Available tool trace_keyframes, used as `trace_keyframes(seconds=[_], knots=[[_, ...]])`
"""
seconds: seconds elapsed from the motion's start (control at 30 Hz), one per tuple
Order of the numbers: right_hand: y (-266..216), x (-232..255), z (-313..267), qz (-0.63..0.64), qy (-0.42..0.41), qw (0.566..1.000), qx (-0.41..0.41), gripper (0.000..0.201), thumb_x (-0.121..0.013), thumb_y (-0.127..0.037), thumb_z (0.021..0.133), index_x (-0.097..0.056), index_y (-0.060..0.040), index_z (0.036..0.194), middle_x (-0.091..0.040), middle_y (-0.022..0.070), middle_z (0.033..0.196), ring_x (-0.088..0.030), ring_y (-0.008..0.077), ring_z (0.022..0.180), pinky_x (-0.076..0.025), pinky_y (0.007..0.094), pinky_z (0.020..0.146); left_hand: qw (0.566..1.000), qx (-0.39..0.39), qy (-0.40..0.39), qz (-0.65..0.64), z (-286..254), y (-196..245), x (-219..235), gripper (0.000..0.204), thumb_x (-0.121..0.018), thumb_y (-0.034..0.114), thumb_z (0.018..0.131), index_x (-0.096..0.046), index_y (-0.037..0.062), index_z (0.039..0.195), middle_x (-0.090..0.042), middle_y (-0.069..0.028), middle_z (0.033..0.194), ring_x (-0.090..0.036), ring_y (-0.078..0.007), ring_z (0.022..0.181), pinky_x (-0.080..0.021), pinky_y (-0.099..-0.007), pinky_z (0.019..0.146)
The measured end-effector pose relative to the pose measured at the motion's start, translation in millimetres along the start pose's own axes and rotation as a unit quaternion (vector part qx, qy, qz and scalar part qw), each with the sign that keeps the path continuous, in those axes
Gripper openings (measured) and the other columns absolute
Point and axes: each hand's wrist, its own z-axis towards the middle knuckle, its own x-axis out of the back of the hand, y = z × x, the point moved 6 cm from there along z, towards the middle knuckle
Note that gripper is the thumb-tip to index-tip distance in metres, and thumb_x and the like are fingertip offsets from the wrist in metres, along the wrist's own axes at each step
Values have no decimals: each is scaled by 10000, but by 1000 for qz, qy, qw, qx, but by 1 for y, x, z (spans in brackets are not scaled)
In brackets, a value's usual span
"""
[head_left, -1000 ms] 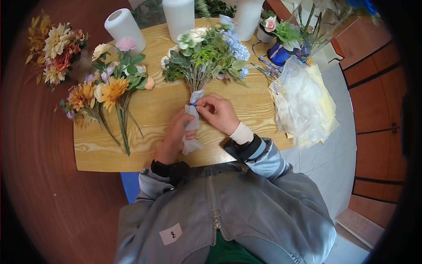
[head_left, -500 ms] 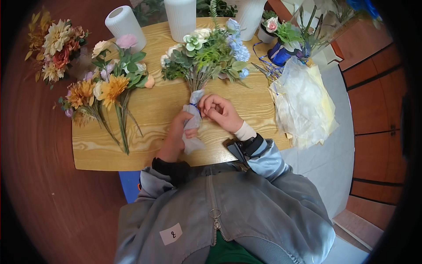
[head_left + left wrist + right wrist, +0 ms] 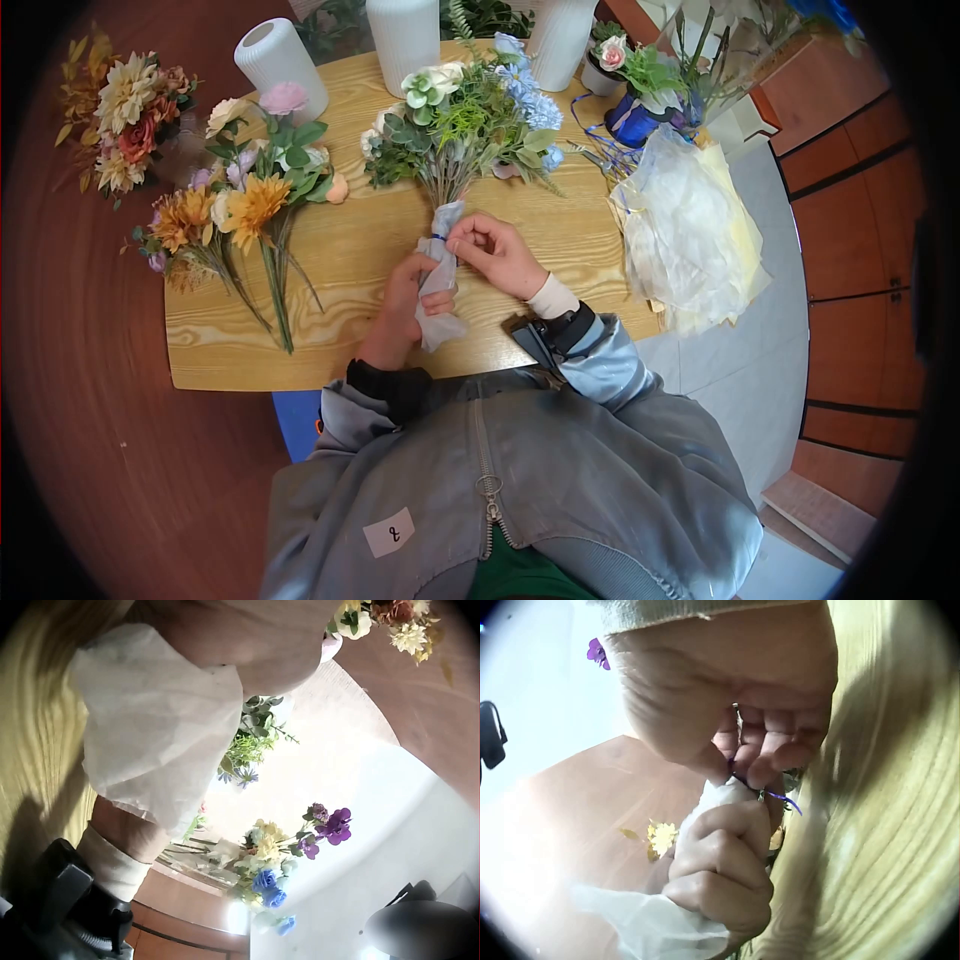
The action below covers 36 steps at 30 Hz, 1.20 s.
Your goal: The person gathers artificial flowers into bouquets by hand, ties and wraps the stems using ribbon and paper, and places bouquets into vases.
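Note:
A bouquet [image 3: 455,125] of white, blue and green flowers lies on the table, its stems wrapped in thin white paper [image 3: 433,325]. My left hand [image 3: 405,305] grips the wrapped stems, fingers curled round them; in the right wrist view that hand [image 3: 724,866] shows the paper flaring below the fist. A blue ribbon [image 3: 438,237] circles the wrap just above. My right hand [image 3: 503,262] pinches the ribbon between thumb and fingers, and a loose purple-blue end [image 3: 786,800] sticks out beside the fingertips in the right wrist view.
Orange, pink and white flowers [image 3: 262,210] lie on the left of the table [image 3: 360,350]. White vases [image 3: 404,45] stand along the back. At the right are a pile of white wrapping sheets [image 3: 690,235], blue ribbon spool [image 3: 632,122] and a small potted rose [image 3: 606,60].
My right hand drew slightly away from the wrap, then came back to the ribbon at the stems. My left hand has kept its grip, and its fingers have shifted a little.

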Motion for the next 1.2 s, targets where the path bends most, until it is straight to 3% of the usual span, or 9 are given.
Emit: trace_keyframes(seconds=[0.3, 0.4, 0.5, 0.7, 0.9, 0.97, 1.03, 1.07, 1.2], knots=[[2, -2, -11, 181, -124, 970, -107, 68, -505, -92, 845, -481, -46, 888, -476, -17, 655, -376, 32, 452, -307, 161, 429, 999, 17, -41, -17, 6, -9, 5, 96, -425, 150, 743, -462, 70, 706, -377, 7, 504, -269, -77, 332, -221, -214, 310], [0, 1, -15, 145, -135, 968, -154, 91, -492, -100, 850, -482, -45, 922, -456, -28, 626, -343, 28, 425, -282, 160, 401, 997, -35, 51, -48, 3, 4, 22, 83, -440, 148, 739, -471, 72, 747, -386, 8, 515, -267, -77, 330, -218, -216, 307], [-1, 22, -21, 33, -67, 981, -177, 119, -491, -123, 839, -503, -58, 937, -404, -58, 517, -321, 18, 421, -262, 187, 385, 998, -57, 9, -7, 1, 9, 14, 96, -457, 163, 735, -466, 88, 794, -400, 10, 539, -272, -78, 333, -222, -211, 309], [-55, 143, -20, -175, 254, 951, 26, 131, -479, -123, 837, -537, -59, 936, -478, -47, 662, -370, 24, 529, -290, 158, 458, 994, -83, 66, 22, 3, 4, 24, 183, -441, 156, 761, -480, 90, 928, -431, -11, 604, -357, -121, 386, -297, -243, 336], [-64, 237, 0, -234, 272, 933, -34, 221, -520, -167, 823, -538, -59, 1015, -570, 67, 868, -534, 75, 612, -434, 224, 542, 943, -191, 121, 244, 8, 11, 20, 312, -451, 151, 765, -473, 46, 1058, -527, -54, 799, -523, -173, 665, -443, -286, 555], [-58, 245, -1, -385, 261, 885, -27, 264, -548, -161, 791, -542, -82, 1042, -537, 123, 996, -575, 127, 647, -448, 228, 535, 912, -189, 101, 350, 6, 17, 11, 280, -472, 136, 782, -499, 28, 1039, -540, -55, 835, -500, -124, 730, -416, -252, 633], [-86, 221, -17, -693, 322, 612, 204, 282, -560, -115, 756, -554, -96, 1036, -495, 144, 1081, -591, 159, 705, -451, 238, 530, 882, -226, 121, 396, 7, 22, 16, 280, -488, 132, 788, -503, 26, 1046, -547, -60, 830, -505, -117, 710, -420, -253, 611], [-95, 207, -22, -536, 373, 753, 82, 257, -552, -60, 737, -575, -94, 991, -500, 130, 1061, -576, 168, 706, -449, 243, 550, 848, -259, 136, 442, 6, 26, 16, 280, -503, 128, 794, -508, 23, 1054, -555, -64, 826, -509, -110, 690, -423, -255, 590], [-52, 136, -24, -295, 270, 912, 89, 139, -537, -73, 777, -584, -40, 903, -580, 82, 769, -531, 115, 668, -418, 213, 560, 791, -232, 146, 548, 5, 38, 19, 319, -535, 117, 790, -488, 7, 1085, -564, -60, 784, -511, -106, 618, -423, -245, 550]])
